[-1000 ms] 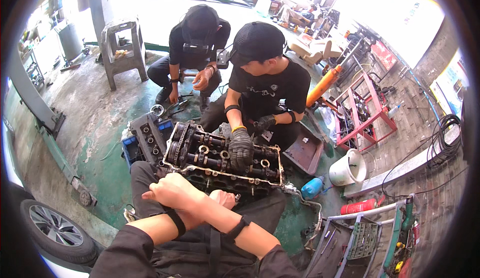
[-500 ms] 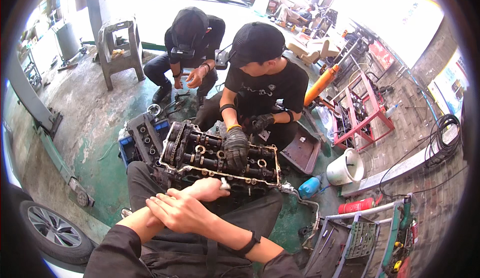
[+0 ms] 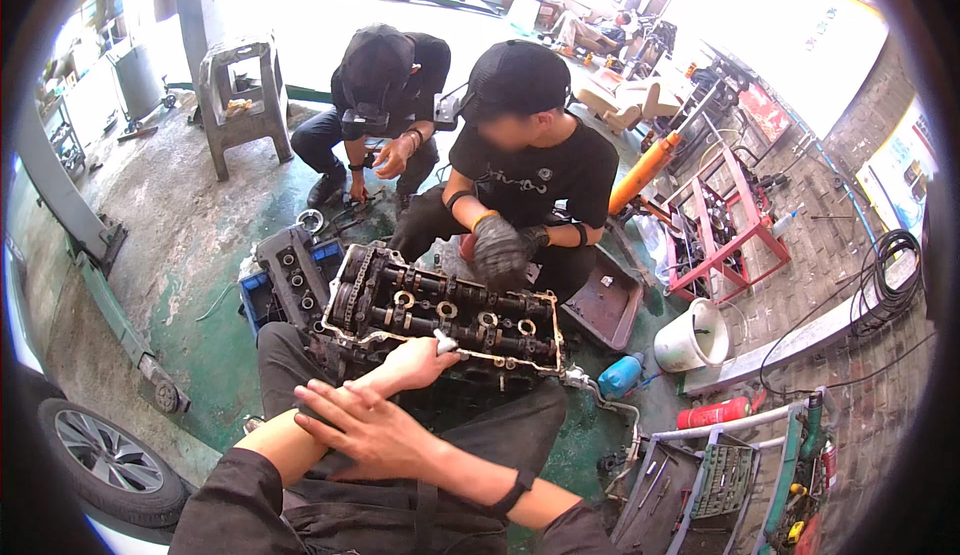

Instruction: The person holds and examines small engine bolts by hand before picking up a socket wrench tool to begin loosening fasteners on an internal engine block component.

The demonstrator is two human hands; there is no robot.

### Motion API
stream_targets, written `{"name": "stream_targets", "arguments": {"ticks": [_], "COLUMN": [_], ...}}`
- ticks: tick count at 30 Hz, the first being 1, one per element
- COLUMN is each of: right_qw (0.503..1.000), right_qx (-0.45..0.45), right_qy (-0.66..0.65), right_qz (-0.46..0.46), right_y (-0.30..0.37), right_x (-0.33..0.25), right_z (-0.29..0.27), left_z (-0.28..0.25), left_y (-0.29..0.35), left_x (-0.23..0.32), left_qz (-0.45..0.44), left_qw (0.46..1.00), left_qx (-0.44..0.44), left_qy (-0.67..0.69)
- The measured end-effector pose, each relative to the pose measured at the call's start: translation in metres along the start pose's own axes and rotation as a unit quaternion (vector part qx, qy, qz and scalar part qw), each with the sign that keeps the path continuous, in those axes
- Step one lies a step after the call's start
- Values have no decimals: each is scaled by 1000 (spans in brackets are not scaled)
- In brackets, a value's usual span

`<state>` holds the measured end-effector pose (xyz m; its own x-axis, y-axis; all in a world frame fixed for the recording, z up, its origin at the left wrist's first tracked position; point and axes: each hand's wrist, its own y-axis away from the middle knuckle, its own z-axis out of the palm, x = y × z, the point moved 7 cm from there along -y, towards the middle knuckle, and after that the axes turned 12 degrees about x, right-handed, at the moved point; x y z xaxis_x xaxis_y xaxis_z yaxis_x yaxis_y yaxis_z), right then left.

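My left hand (image 3: 413, 363) is closed on a small whitish object (image 3: 445, 341) whose kind I cannot make out. It hovers at the near edge of a cylinder head (image 3: 440, 307) with camshafts and a timing chain, close to its pale gasket rim. Across my left forearm lies my right hand (image 3: 385, 437), fingers stretched and spread, holding nothing. Beyond the cylinder head a co-worker in a black cap (image 3: 535, 170) crouches, with dark gloved hands (image 3: 505, 250) together over its far side.
Left of the cylinder head, a valve cover (image 3: 293, 267) rests by a blue crate (image 3: 253, 295). A second person (image 3: 385, 95) squats behind. To the right are a dark tray (image 3: 612, 300), white bucket (image 3: 692, 335), blue bottle (image 3: 619, 377), red cylinder (image 3: 712, 413) and tool cart (image 3: 725, 475).
My left hand has shifted slightly up over the near rim. My right hand's fingers have spread. The co-worker's gloved hand has drawn back from the camshafts to the other glove.
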<state>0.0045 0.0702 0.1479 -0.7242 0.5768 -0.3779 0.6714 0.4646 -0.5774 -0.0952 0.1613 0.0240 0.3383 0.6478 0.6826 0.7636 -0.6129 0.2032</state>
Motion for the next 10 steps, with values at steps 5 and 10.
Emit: {"name": "stream_targets", "arguments": {"ticks": [5, 10], "right_qw": [998, 990], "right_qx": [-51, -127], "right_qy": [36, -59], "right_qz": [-17, 13], "right_y": [-14, -11], "right_x": [24, 25], "right_z": [9, 28], "left_z": [23, 57], "left_y": [30, 35], "left_x": [1, -11], "left_qz": [5, 214], "left_qw": [978, 960], "left_qx": [-47, 37], "left_qy": [-202, -177]}}
